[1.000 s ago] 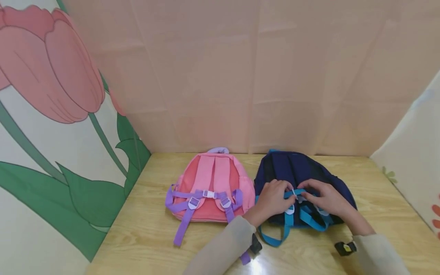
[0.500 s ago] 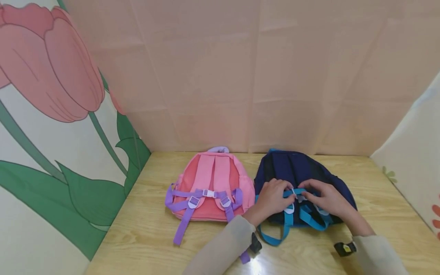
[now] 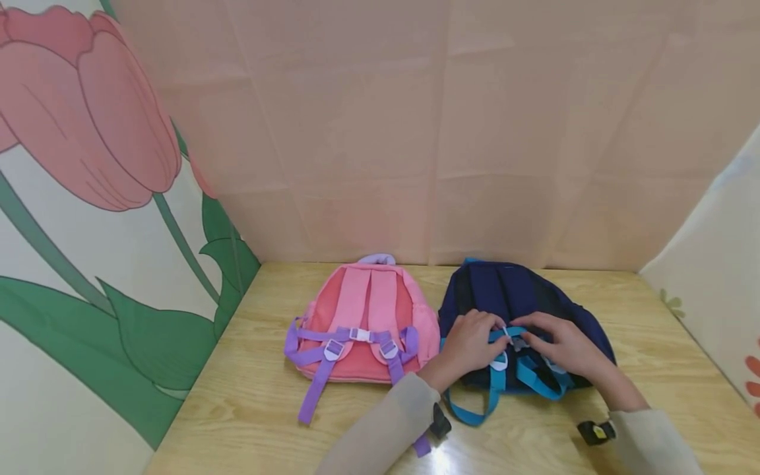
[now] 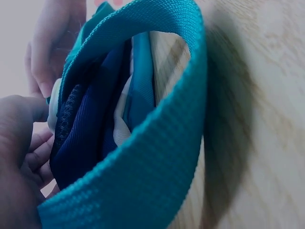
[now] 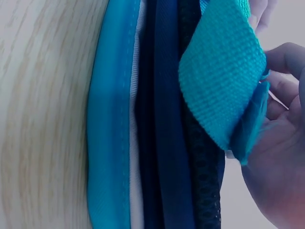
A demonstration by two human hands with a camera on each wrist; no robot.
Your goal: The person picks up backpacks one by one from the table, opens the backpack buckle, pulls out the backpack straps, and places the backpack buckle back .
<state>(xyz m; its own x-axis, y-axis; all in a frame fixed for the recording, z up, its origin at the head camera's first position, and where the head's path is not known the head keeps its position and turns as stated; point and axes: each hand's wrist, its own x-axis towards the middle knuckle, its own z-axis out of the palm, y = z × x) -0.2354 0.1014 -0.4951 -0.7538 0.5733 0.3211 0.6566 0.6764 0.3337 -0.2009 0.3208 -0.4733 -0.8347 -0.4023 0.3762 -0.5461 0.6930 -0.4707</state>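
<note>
A navy backpack lies with its shoulder straps facing up, its lower webbing bright blue. Over its lower middle, my left hand pinches the white end of a chest-strap buckle between thumb and fingers. From the other side my right hand pinches the blue strap at this buckle. How far the buckle's halves are joined is hidden by the fingers. A looped blue strap fills much of the left wrist view. In the right wrist view, a folded blue strap end hangs beside the right hand.
Close on the left lies a pink backpack, its purple straps joined by a white buckle. Both bags rest on a wooden table. A pinkish cloth hangs behind, with a tulip-printed panel at the left.
Both hands keep nearly the same place at the buckle. The right hand's fingers have shifted very slightly. The bags have not moved.
</note>
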